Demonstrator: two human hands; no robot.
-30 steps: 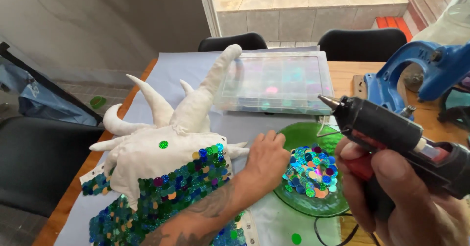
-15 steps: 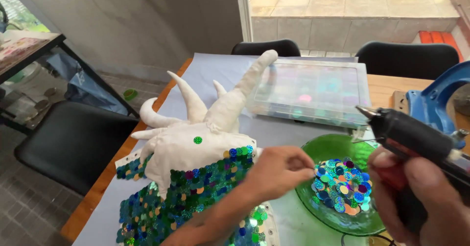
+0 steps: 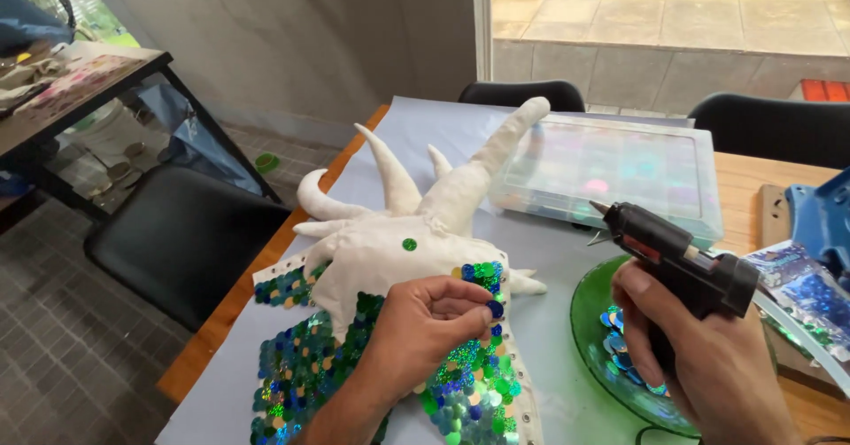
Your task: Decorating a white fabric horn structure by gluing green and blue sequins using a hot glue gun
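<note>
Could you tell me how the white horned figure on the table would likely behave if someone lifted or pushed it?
The white horned figure looks like stuffed fabric, so it is probably light and somewhat soft rather than rigid. Its long horns stick out and might bend or snag. The sequined sheet beneath it seems floppy and would likely drag along. The left hand rests on the sequins; the right hand grips a glue gun.

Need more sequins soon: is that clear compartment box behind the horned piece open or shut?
Shut. The clear box has its flat lid lying level over the compartments, whose colours show blurred through it.
</note>
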